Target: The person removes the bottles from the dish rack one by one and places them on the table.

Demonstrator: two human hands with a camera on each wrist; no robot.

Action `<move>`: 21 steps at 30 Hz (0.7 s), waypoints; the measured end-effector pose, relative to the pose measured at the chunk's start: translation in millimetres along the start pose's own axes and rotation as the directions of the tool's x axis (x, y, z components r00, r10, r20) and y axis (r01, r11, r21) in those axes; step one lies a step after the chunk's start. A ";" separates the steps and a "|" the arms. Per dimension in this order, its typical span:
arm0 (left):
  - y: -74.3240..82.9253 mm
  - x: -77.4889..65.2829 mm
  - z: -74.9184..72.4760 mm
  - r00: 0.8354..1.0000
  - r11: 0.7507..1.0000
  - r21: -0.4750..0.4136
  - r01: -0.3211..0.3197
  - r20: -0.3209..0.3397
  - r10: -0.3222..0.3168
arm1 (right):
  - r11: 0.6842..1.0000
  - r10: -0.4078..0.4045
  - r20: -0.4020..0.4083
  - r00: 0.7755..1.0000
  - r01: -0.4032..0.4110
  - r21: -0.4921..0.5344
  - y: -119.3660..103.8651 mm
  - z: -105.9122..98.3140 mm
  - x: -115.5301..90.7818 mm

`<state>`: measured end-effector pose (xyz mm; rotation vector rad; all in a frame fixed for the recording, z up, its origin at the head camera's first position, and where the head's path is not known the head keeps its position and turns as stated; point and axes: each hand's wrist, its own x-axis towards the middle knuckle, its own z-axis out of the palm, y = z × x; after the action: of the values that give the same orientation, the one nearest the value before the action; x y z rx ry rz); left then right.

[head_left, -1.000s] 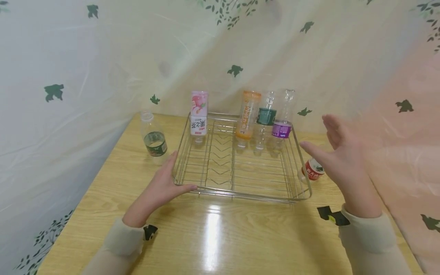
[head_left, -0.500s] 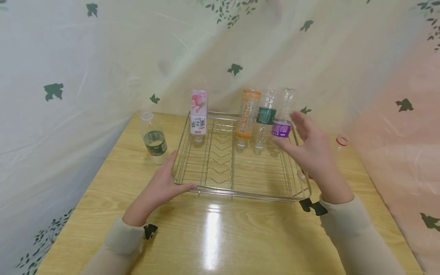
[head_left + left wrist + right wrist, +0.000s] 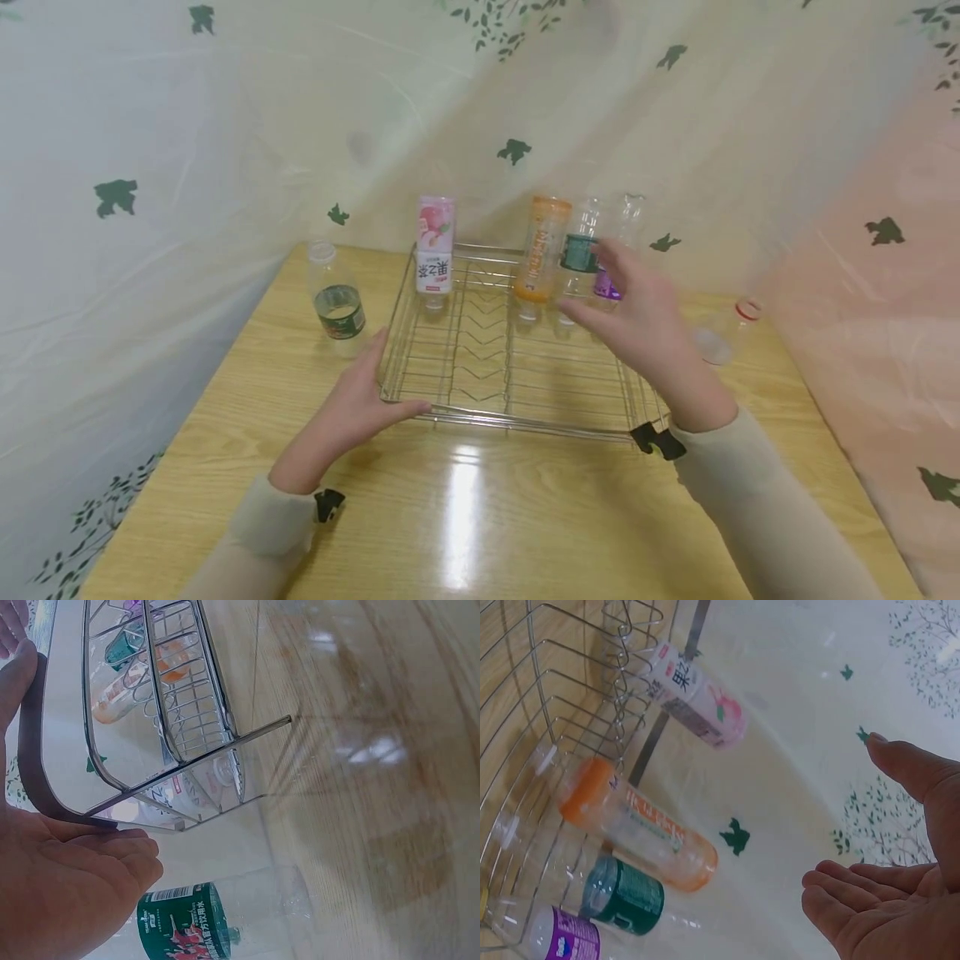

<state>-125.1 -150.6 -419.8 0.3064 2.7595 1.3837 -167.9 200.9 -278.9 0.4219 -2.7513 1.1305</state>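
My left hand [image 3: 356, 412] holds the front left corner of a wire dish rack [image 3: 480, 417], its thumb along the front rim. My right hand [image 3: 645, 317] hovers over the rack's right side, thumb and fingers spread, nothing between them. Upside down along the rack's back stand a pink peach-tea bottle [image 3: 435, 246], an orange-labelled bottle [image 3: 542, 250], a green-labelled bottle [image 3: 580, 252] and a purple-labelled bottle [image 3: 574, 935]. In the head view, the right fingers overlap the green label and partly hide the purple one.
Left of the rack, an uncapped green-labelled bottle [image 3: 339, 310] stands on the wooden table [image 3: 540, 517]. A clear bottle with a red neck ring [image 3: 747, 310] is at the right, partly behind my right forearm. A leaf-patterned curtain [image 3: 255, 108] hangs behind the table.
My right hand has moved left from beside the red-labelled bottle to over the rack, in front of the purple-labelled bottle. My left hand and the rack have stayed put.
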 end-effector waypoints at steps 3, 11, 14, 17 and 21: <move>-0.1 0.5 0.0 1.000 1.000 -0.005 -0.005 -0.006 0.005 | 1.000 -0.008 0.023 1.000 0.009 -0.019 -2.1 8.4 7.7; -0.6 0.5 -0.9 1.000 1.000 0.015 0.009 0.005 -0.009 | 0.999 -0.044 0.040 0.998 0.045 -0.024 -5.5 31.4 25.6; 0.3 0.2 -0.3 1.000 1.000 0.008 0.006 0.002 -0.006 | 0.999 -0.029 0.066 0.997 0.032 -0.034 -8.0 36.9 30.6; 1.0 -0.4 1.0 1.000 1.000 0.002 0.001 -0.001 -0.001 | 0.999 -0.012 0.082 0.997 0.016 -0.047 -10.2 42.2 35.9; 0.5 -1.6 -0.3 1.000 1.000 0.011 0.009 -0.001 -0.009 | 0.999 0.004 0.104 0.995 0.000 -0.038 -14.3 52.7 44.8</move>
<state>-123.5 -150.8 -419.3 0.2929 2.7667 1.3675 -207.2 144.9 -296.5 0.4868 -2.8576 1.0837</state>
